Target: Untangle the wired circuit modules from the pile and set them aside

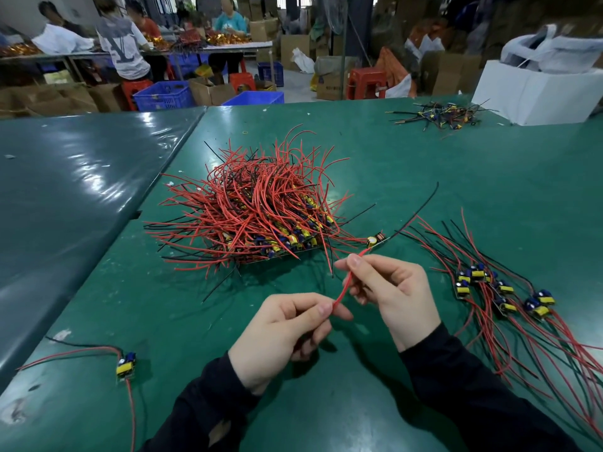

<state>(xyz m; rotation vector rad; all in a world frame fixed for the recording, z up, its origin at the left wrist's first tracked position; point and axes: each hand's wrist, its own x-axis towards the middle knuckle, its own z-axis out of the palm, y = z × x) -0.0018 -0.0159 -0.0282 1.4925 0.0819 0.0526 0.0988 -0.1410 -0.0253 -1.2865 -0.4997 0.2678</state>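
While a red wire point(346, 282) runs taut between them, both hands work low at the middle of a green table point(440, 164). The left hand point(287, 327), at about 6 o'clock, pinches the wire's near end between thumb and forefinger, the other fingers curled under. The right hand point(388, 288), just toward 3 o'clock from it, grips the same wire higher up, fingers curled round it. From there the wire climbs toward 1 o'clock to a small module point(377, 240), which lies just off the near right edge of the pile point(257, 210); a black lead point(421, 207) trails away from it toward 2 o'clock.

The pile, a thick tangle of red and black wires over yellow-and-blue modules, sits at 12 o'clock from the hands, near the table's centre. At 3 o'clock, well apart from the pile, a group of sorted modules point(502, 288) lies with its wires fanned toward 5 o'clock. A single module point(125, 365) rests alone at 8 o'clock. A smaller heap point(440, 115) lies at the far edge toward 1 o'clock, beside a white box point(535, 93). Behind, workers sit at another table point(137, 53) amid blue crates point(163, 96) and red stools point(365, 81).
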